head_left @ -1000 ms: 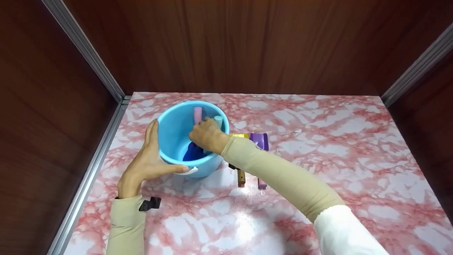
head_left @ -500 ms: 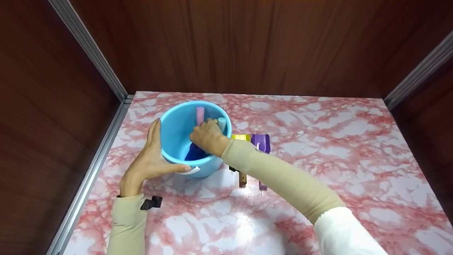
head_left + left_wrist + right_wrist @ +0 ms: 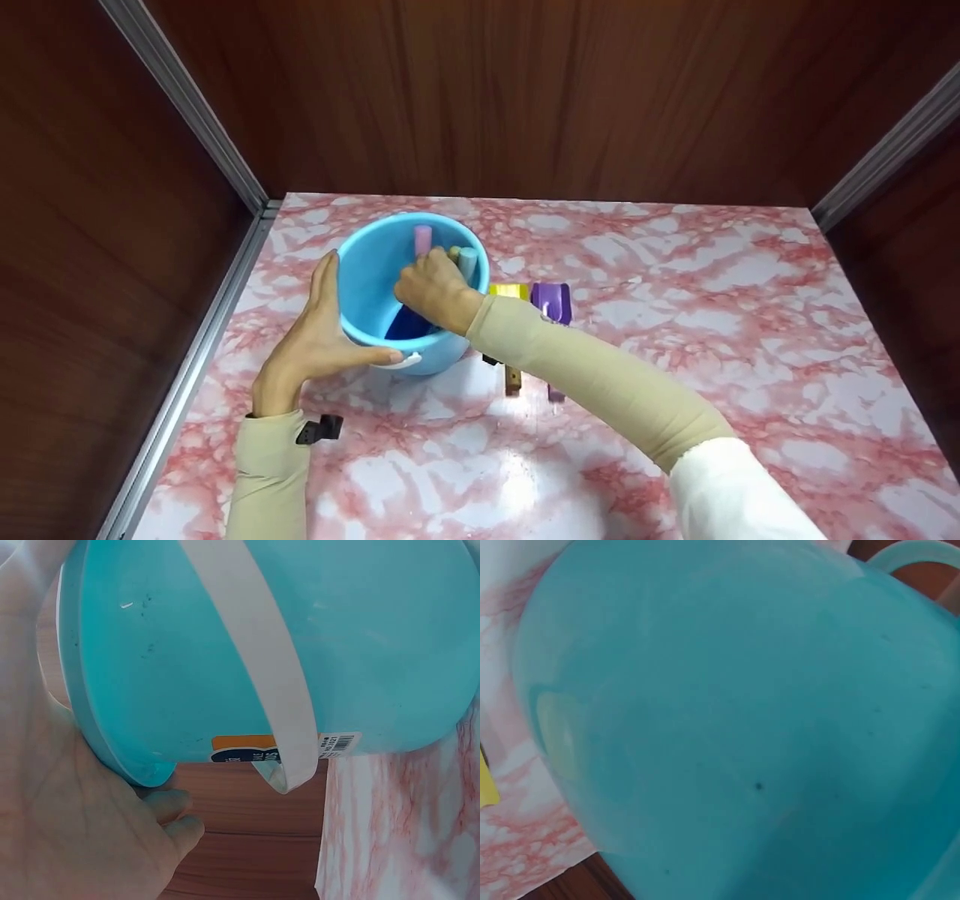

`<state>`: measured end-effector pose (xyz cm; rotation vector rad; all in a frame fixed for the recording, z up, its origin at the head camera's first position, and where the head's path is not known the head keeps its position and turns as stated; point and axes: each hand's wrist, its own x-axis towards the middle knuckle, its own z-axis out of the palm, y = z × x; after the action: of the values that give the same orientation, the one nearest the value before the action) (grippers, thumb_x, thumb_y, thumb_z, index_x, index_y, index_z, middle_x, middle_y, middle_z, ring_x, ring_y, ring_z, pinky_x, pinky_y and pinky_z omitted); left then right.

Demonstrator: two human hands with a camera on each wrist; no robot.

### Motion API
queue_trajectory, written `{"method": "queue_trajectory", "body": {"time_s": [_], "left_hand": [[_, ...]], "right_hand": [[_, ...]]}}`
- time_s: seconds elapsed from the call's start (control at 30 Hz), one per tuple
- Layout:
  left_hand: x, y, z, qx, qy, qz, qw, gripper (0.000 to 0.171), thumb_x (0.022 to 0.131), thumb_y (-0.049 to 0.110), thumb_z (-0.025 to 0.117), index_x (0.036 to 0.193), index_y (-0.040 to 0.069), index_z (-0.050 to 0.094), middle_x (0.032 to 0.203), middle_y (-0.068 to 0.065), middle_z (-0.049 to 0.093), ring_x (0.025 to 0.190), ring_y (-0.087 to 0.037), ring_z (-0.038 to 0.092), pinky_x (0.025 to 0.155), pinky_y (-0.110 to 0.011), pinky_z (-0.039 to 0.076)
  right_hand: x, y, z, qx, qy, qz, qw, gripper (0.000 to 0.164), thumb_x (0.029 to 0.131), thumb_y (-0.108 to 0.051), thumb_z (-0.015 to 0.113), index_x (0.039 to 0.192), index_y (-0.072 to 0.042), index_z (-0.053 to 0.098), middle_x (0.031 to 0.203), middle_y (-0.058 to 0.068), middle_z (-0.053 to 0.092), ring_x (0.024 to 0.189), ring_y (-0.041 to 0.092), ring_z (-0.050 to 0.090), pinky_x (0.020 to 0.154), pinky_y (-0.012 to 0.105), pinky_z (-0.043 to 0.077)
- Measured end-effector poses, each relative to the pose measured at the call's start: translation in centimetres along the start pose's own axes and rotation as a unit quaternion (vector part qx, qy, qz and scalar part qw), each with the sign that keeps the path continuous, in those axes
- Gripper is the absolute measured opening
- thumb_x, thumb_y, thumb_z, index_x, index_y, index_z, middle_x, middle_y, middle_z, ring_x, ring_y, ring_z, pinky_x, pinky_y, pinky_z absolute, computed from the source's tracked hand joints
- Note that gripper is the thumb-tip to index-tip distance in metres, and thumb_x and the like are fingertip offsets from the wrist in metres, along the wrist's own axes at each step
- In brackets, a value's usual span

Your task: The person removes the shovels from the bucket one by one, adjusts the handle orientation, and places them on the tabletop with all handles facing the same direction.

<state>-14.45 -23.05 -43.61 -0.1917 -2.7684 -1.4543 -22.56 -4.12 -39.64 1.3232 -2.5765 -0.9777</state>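
A light blue bucket (image 3: 367,277) stands on the table, tilted toward me in the head view. My left hand (image 3: 311,337) lies against its rim: fingers straight up the left side, thumb stretched along the front near the white bucket handle (image 3: 262,652). My right hand (image 3: 433,285) reaches inside the bucket with bent fingers; the fingertips are hidden, so what they hold is unclear. Around it, a pink tool handle (image 3: 423,238), an olive handle end (image 3: 454,253) and a pale blue handle (image 3: 467,260) lean on the wall. A dark blue piece (image 3: 405,325) lies below the hand.
Right of the bucket lie a yellow toy tool (image 3: 510,291) with a brown handle (image 3: 513,381), and a purple one (image 3: 552,300), both partly under the right forearm. The marbled tabletop (image 3: 712,322) is bounded by brown wood-grain panels (image 3: 525,97) behind and at both sides.
My right hand has shifted slightly left inside the bucket, and the olive handle end shows more clearly beside it. The left hand keeps its place on the bucket. The view has shifted slightly.
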Motion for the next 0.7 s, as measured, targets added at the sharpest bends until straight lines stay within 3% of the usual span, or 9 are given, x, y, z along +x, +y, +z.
{"method": "queue_trajectory", "body": {"time_s": [0.23, 0.33, 0.5, 0.7], "left_hand": [[-0.2, -0.1, 0.0, 0.0, -0.003, 0.001, 1.0, 0.155, 0.06, 0.054, 0.104, 0.17, 0.037, -0.004, 0.173, 0.001, 0.016, 0.148, -0.034, 0.04, 0.119, -0.062, 0.042], [-0.2, -0.2, 0.0, -0.006, -0.005, 0.004, 1.0, 0.153, 0.061, 0.051, 0.104, 0.17, 0.035, -0.003, 0.172, 0.0, 0.018, 0.147, -0.034, 0.041, 0.119, -0.062, 0.043], [-0.2, -0.2, 0.0, -0.01, -0.006, 0.006, 0.9999, 0.152, 0.062, 0.05, 0.104, 0.17, 0.035, -0.003, 0.171, -0.001, 0.019, 0.148, -0.032, 0.041, 0.12, -0.062, 0.042], [0.0, -0.2, 0.1, -0.013, 0.0, 0.013, 0.9998, 0.151, 0.059, 0.052, 0.105, 0.169, 0.036, 0.003, 0.168, 0.002, 0.025, 0.148, -0.028, 0.04, 0.119, -0.061, 0.043]], "right_hand": [[-0.8, 0.6, -1.0, -0.035, 0.009, 0.019, 0.999, 0.022, 0.112, -0.018, 0.054, 0.11, -0.019, 0.076, 0.092, 0.0, 0.067, 0.075, 0.019, 0.045, 0.059, 0.033, 0.032], [-1.2, 1.1, -1.6, -0.041, 0.021, 0.031, 0.998, 0.022, 0.112, -0.019, 0.055, 0.114, -0.016, 0.077, 0.093, 0.002, 0.067, 0.079, 0.021, 0.046, 0.062, 0.032, 0.038], [-2.2, 2.2, -2.4, -0.018, 0.058, 0.044, 0.997, 0.023, 0.111, -0.017, 0.057, 0.119, -0.011, 0.078, 0.101, 0.005, 0.072, 0.084, 0.02, 0.06, 0.069, 0.031, 0.054], [-3.6, 4.3, -3.0, 0.022, 0.084, 0.06, 0.994, 0.022, 0.107, -0.02, 0.066, 0.123, -0.01, 0.078, 0.112, 0.01, 0.072, 0.093, 0.026, 0.069, 0.077, 0.04, 0.063]]}}
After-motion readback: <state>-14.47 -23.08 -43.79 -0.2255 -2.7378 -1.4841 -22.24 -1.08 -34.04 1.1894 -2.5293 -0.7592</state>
